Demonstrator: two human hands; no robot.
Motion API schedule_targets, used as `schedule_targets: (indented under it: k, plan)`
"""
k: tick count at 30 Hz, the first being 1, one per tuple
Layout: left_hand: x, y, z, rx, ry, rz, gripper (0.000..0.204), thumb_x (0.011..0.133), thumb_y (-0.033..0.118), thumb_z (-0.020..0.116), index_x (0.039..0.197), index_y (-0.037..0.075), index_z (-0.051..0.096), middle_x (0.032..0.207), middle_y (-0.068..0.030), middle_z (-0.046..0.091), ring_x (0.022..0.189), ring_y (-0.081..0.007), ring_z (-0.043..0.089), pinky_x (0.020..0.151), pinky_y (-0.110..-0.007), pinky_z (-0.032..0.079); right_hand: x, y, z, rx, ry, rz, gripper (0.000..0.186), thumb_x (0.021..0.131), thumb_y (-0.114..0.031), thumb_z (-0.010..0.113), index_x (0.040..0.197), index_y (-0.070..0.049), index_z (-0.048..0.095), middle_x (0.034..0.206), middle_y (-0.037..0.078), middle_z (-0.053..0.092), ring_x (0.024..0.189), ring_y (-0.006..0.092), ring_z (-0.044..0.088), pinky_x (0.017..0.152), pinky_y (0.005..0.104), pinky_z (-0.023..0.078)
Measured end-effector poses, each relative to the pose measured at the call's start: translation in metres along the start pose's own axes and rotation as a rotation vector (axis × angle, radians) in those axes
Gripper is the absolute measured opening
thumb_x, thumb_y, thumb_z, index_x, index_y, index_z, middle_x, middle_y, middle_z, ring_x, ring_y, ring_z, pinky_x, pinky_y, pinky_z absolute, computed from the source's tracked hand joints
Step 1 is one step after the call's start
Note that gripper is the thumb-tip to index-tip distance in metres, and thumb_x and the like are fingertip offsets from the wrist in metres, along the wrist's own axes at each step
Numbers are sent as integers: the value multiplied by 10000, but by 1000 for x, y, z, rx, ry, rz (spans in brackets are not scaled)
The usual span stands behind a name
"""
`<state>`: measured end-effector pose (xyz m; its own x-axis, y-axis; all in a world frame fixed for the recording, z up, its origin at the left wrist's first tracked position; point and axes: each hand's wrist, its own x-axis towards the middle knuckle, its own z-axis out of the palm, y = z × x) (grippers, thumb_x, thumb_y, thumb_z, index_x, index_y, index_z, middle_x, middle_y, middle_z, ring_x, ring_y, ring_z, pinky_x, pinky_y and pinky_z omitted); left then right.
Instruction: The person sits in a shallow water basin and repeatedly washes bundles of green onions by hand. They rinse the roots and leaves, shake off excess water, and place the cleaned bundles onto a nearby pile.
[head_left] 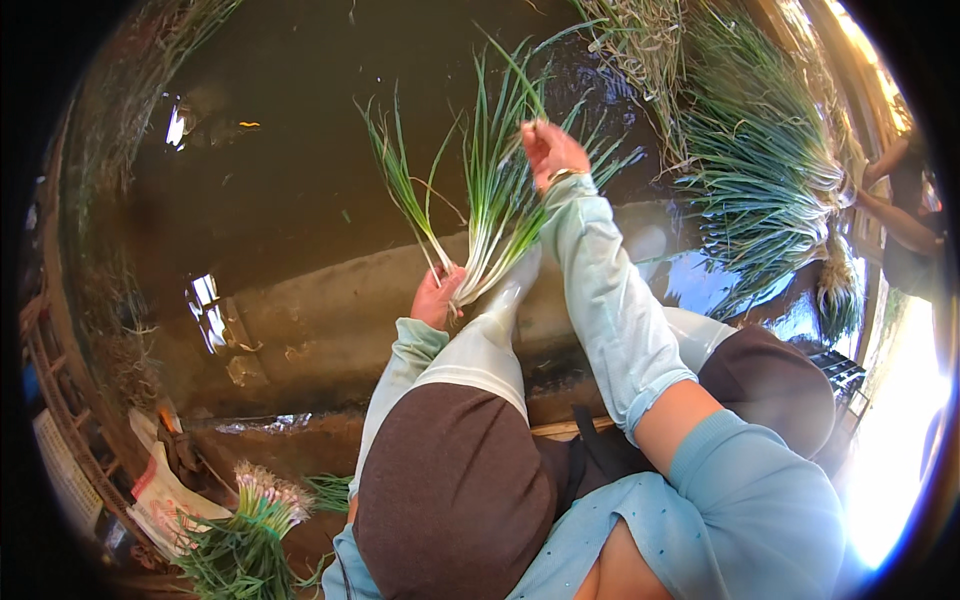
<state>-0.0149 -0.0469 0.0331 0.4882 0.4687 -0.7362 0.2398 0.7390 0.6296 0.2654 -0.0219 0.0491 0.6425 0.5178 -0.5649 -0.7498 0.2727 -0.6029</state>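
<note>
Left of held onions (pixel 484 240), a sack (pixel 160 492) bears red print.

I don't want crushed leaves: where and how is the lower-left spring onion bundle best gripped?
Probably the bundle is best gripped just below its pale bulbs, from the right: stems look gathered there, leaves spread below, and a sack lies left.

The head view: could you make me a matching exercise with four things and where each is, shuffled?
1. bare left hand
2. bare right hand
3. green bundle with pinkish-white bulbs
4. thick sheaf of blue-green leaves

A. picture's upper right
B. at the white lower ends of slender green onions
C. picture's lower left
D. up by those onions' green leaves

Pairs: 1-B; 2-D; 3-C; 4-A
</note>
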Motion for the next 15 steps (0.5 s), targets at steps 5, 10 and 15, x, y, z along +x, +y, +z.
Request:
schedule_targets:
  k: [5, 10, 15]
  plan:
    - [6, 2, 4, 68, -18, 29, 282, 876, 304, 649, 1001, 85, 522, 790, -1, 557, 512, -70, 495, 396, -216, 434, -27, -15, 32, -742, -564, -73, 194, 903, -117, 523, 1044, -6, 597, 771, 50, 656, 533, 61, 522, 483, 180, 429]
    - [8, 0, 8, 96, -27, 37, 312, 867, 313, 656, 1006, 65, 527, 777, -8, 553, 526, -79, 499, 392, -230, 429, -62, 56, 10, -1913, -577, 18, 445, 813, -208, 593, 1179, 36, 528, 900, 228, 659, 856, 357, 647, 778, 427, 508]
    - [9, -8, 1, 135, -27, -55, 287, 873, 292, 654, 1008, 62, 547, 783, -2, 569, 512, -76, 508, 398, -228, 425, -51, 64, -6, -1874, -793, -351, 256, 873, -265, 559, 990, -48, 626, 883, 183, 648, 833, 341, 630, 749, 415, 505]
